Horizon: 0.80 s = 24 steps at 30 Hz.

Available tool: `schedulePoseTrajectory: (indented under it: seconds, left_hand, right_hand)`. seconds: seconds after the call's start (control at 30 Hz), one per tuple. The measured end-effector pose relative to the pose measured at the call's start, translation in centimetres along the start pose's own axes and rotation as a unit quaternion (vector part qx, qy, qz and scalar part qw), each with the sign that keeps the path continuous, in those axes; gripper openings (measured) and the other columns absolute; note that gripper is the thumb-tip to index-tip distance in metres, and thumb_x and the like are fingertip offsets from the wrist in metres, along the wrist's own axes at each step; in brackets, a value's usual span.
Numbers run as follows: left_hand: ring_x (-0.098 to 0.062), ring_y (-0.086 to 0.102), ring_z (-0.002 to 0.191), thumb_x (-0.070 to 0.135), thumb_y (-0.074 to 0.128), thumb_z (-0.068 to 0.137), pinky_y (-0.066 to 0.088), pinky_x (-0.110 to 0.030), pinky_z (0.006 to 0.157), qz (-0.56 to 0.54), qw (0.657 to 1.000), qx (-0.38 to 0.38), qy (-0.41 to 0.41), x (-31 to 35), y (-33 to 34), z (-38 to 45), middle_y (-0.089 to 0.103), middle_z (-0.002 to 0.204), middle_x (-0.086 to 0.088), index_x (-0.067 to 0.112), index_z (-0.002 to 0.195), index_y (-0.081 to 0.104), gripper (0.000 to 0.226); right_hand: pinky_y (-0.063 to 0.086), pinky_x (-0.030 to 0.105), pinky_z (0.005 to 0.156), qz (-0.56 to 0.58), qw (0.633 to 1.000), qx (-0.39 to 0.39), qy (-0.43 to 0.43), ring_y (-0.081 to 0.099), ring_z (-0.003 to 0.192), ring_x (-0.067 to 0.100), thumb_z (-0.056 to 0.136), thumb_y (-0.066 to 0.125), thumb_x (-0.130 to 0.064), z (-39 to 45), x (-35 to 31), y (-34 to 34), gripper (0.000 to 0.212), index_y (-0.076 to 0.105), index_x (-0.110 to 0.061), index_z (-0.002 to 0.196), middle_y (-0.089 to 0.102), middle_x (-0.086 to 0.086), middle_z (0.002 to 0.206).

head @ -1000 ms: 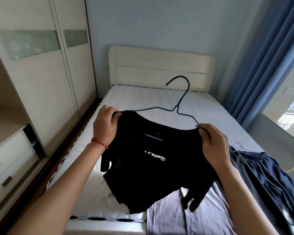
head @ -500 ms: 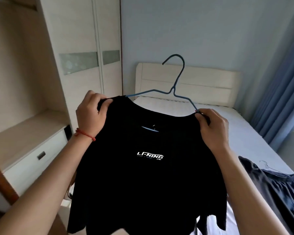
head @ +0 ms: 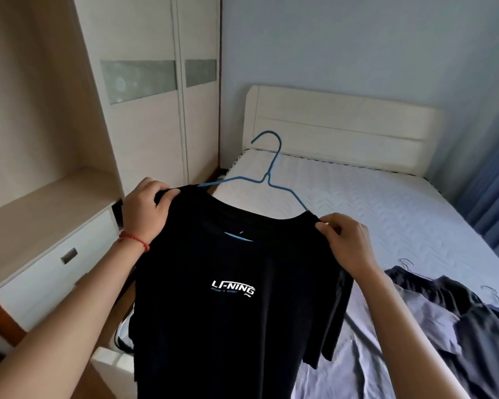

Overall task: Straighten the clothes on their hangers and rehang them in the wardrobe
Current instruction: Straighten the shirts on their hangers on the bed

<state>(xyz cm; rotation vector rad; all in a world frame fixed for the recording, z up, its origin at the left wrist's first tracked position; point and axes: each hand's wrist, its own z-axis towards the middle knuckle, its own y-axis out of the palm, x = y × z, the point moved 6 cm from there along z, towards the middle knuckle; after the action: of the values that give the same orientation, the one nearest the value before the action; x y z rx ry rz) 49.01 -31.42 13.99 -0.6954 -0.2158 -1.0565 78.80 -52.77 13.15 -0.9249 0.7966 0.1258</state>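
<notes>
Both hands — left hand (head: pixel 146 210) and right hand (head: pixel 346 243) — pinch the black T-shirt (head: pixel 231 298) shoulders on its blue hanger (head: pixel 267 180) between them — straightened, unhung; more clothes (head: pixel 444 326) wait beyond the right fingers.

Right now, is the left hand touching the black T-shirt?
Touching. The head view shows the left hand pinching the black T-shirt at its shoulder, cloth folded between thumb and fingers.

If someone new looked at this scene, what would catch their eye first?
A black T-shirt with a white logo fills the centre, hung on a blue wire hanger. The left hand and right hand each pinch a shoulder. Behind lies a bed, with dark clothes heaped at right.
</notes>
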Motion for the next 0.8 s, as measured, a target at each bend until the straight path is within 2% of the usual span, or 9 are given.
schedulePoseTrajectory:
  seconds: [0.07, 0.13, 0.2, 0.27, 0.47, 0.6, 0.7, 0.8]
  left_hand:
    - [-0.032, 0.062, 0.074, 0.015, 0.066, 0.082, 0.049, -0.035, 0.069, -0.009, 0.999, -0.027, -0.026, -4.0, 3.8, 1.1, 0.065, 0.078, -0.018, -0.002, 0.077, 0.067, 0.018]
    - [-0.033, 0.063, 0.077, 0.016, 0.066, 0.082, 0.05, -0.038, 0.072, -0.012, 0.997, -0.058, -0.055, -8.2, 7.7, 2.4, 0.066, 0.08, -0.018, -0.001, 0.078, 0.067, 0.018]
    - [-0.033, 0.063, 0.081, 0.018, 0.066, 0.083, 0.049, -0.038, 0.075, -0.01, 0.991, -0.092, -0.092, -12.1, 11.3, 3.4, 0.066, 0.083, -0.018, 0.0, 0.081, 0.068, 0.018]
    - [-0.032, 0.063, 0.083, 0.019, 0.065, 0.083, 0.049, -0.038, 0.076, -0.002, 0.984, -0.135, -0.12, -15.7, 14.8, 4.4, 0.067, 0.086, -0.016, 0.002, 0.082, 0.069, 0.018]
    - [-0.028, 0.061, 0.083, 0.018, 0.065, 0.083, 0.041, -0.028, 0.073, 0.013, 0.959, -0.245, -0.144, -23.6, 26.2, 5.9, 0.066, 0.087, -0.014, 0.003, 0.082, 0.069, 0.016]
    - [-0.027, 0.059, 0.084, 0.02, 0.062, 0.084, 0.04, -0.028, 0.073, 0.009, 0.934, -0.312, -0.175, -28.0, 34.9, 3.7, 0.063, 0.089, -0.013, 0.002, 0.086, 0.068, 0.019]
    - [-0.033, 0.059, 0.089, 0.019, 0.062, 0.084, 0.042, -0.031, 0.075, 0.043, 0.928, -0.324, -0.179, -31.0, 40.6, 1.3, 0.062, 0.092, -0.017, 0.002, 0.087, 0.069, 0.019]
    - [-0.038, 0.049, 0.112, 0.026, 0.061, 0.084, 0.042, -0.044, 0.089, 0.137, 0.906, -0.36, -0.178, -33.6, 45.0, -2.7, 0.056, 0.113, -0.019, 0.006, 0.105, 0.065, 0.029]
  right_hand:
    - [0.036, 0.022, 0.076, -0.009, 1.0, -0.012, 0.016, 0.056, 0.083, 0.016, 0.088, 0.058, -0.017, 2.5, 1.5, 3.3, 0.014, 0.069, -0.011, 0.092, 0.064, 0.002, 0.087]
    - [0.033, 0.019, 0.074, -0.017, 0.999, -0.022, 0.041, 0.054, 0.083, 0.014, 0.089, 0.057, -0.016, 5.2, 3.0, 6.9, 0.014, 0.069, -0.01, 0.092, 0.063, 0.001, 0.087]
    - [0.031, 0.017, 0.072, -0.025, 0.996, -0.045, 0.071, 0.054, 0.083, 0.015, 0.089, 0.056, -0.015, 8.1, 4.5, 10.6, 0.014, 0.069, -0.01, 0.091, 0.064, 0.003, 0.088]
    - [0.033, 0.02, 0.076, -0.034, 0.992, -0.067, 0.098, 0.057, 0.087, 0.019, 0.09, 0.055, -0.014, 10.8, 5.9, 14.2, 0.015, 0.069, -0.009, 0.092, 0.066, 0.006, 0.093]
    - [0.04, 0.03, 0.082, -0.064, 0.978, -0.091, 0.178, 0.059, 0.096, 0.026, 0.09, 0.051, -0.008, 16.6, 12.8, 23.4, 0.019, 0.068, -0.008, 0.101, 0.066, 0.011, 0.102]
    - [0.037, 0.029, 0.076, -0.095, 0.966, -0.113, 0.211, 0.058, 0.097, 0.031, 0.09, 0.049, -0.005, 19.3, 19.6, 28.7, 0.023, 0.068, -0.009, 0.104, 0.064, 0.013, 0.101]
    - [0.041, 0.033, 0.083, -0.097, 0.959, -0.111, 0.243, 0.057, 0.103, 0.031, 0.091, 0.048, -0.01, 21.4, 24.5, 32.9, 0.025, 0.066, -0.012, 0.108, 0.062, 0.013, 0.108]
    - [0.04, 0.039, 0.098, -0.095, 0.949, -0.122, 0.276, 0.054, 0.113, 0.031, 0.093, 0.047, -0.021, 22.3, 29.2, 37.7, 0.03, 0.059, -0.021, 0.12, 0.056, 0.009, 0.123]
